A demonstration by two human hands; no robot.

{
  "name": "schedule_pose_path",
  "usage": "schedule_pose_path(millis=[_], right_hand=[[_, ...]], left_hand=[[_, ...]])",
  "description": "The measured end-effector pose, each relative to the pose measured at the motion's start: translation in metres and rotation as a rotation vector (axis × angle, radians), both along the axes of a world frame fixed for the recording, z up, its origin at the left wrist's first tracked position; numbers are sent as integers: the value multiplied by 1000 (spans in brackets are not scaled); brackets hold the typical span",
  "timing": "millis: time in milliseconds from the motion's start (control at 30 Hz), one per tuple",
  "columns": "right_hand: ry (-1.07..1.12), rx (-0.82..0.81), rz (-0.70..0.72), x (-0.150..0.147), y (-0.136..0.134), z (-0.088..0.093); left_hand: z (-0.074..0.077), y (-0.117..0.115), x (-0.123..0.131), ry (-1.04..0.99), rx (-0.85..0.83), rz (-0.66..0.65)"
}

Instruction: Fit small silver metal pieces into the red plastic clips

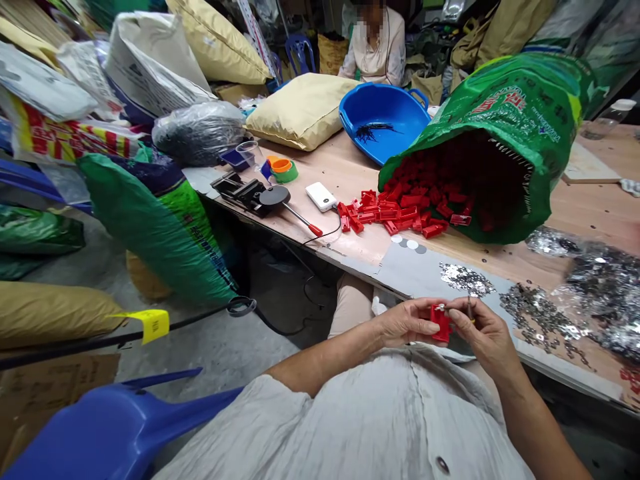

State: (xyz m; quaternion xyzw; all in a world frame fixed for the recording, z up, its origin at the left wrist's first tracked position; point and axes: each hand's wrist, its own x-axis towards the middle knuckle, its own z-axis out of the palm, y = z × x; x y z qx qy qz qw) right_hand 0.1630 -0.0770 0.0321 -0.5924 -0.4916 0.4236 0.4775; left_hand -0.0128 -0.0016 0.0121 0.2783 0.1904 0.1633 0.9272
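My left hand (413, 323) is closed around a small red plastic case (441, 329), held above my lap near the table edge. My right hand (481, 327) pinches a small metal piece (440, 307) at the upper end of the case. A thin dark tool (471, 308) with a bit of yellow shows among the right fingers; its full shape is hidden. Beyond my hands, a pile of shiny flat metal pieces (465, 279) lies on a grey sheet (415, 263). Farther off, many similar red cases (400, 210) spill from the mouth of a green sack (500, 110).
More small metal parts (537, 313) and plastic bags of them (613, 287) lie to the right. A blue basin (370, 110), a white power bank (321, 197) and a black lever device (250, 193) stand on the table (345, 250). Another person (377, 47) sits across.
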Motion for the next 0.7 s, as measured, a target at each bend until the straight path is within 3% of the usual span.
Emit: schedule_pose_path(millis=[133,300,500,700], right_hand=[[-141,36,-132,9,-2,2],[-448,110,-190,8,-5,7],[-596,274,-112,0,-2,5],[-589,363,-61,-2,1,5]], left_hand=[[2,5,1,62,149,189],[0,8,2,207,645,477],[3,4,-3,406,1225,540],[2,5,-3,433,1441,627]])
